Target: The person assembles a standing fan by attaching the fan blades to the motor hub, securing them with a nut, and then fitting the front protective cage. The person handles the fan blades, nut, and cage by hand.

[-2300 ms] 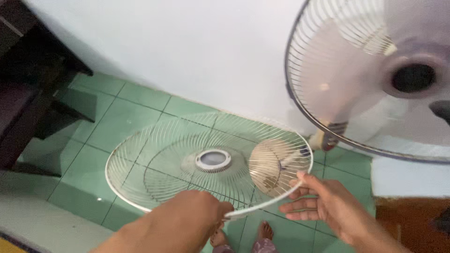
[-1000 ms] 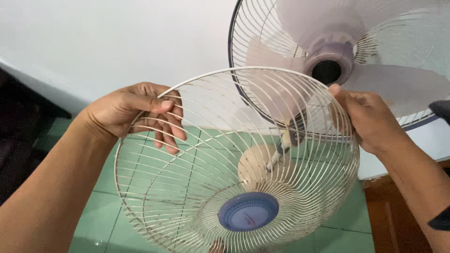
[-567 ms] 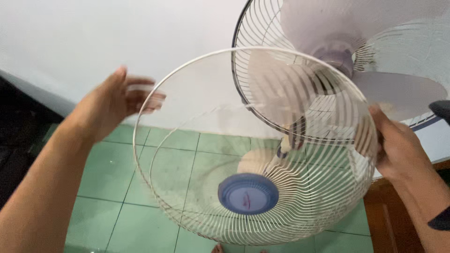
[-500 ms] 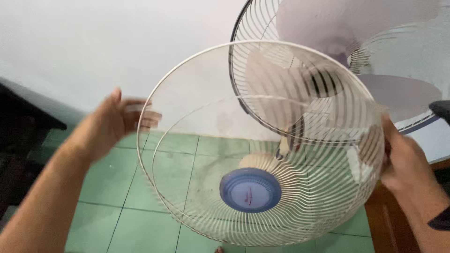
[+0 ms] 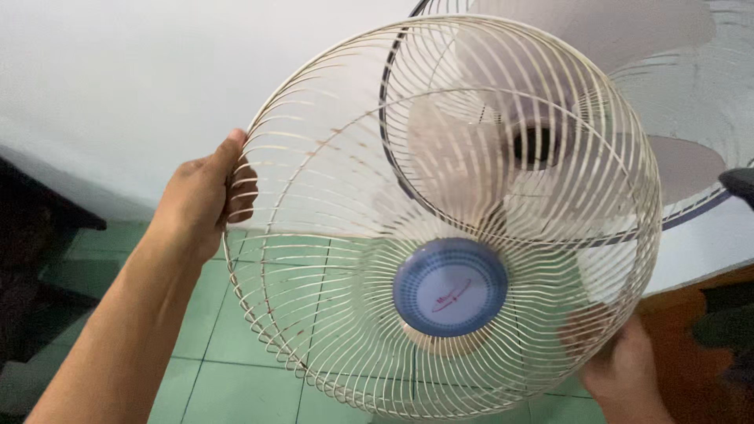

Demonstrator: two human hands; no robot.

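Left hand: the left hand [image 5: 206, 192] is closed on the left rim of the grille [image 5: 345, 196], thumb lying along the outer ring, fingers curled behind the wires.
Right hand: the right hand [image 5: 620, 369] is at the grille's lower right edge. Its fingers show through the wires from behind and look wrapped on the rim, though the grip is partly hidden.
Grille: a round, cream wire guard, domed, rust-spotted on some wires. It is held up in the air between both hands, tilted, its open side turned away from the camera.
Badge: a round blue badge [image 5: 450, 287] sits at the grille's centre, facing the camera.
Fan: the fan [image 5: 691, 94] stands just behind and to the upper right. Its rear cage [image 5: 707, 200] is on, and pale blades [image 5: 452, 149] and a dark hub [image 5: 536, 144] show through the grille's wires.
Gap: the grille overlaps the fan in view, but the two rims do not line up; whether they touch anywhere, I cannot tell.
Progress: judging by this, the grille is lifted and brought up before the blades. Still left, it seems: centring it on the rear cage, seating rim to rim and fastening.
Around: a white wall [image 5: 118, 71] behind, green floor tiles [image 5: 228, 377] below, dark furniture [image 5: 31, 259] at far left, brown wood [image 5: 691, 314] at lower right.
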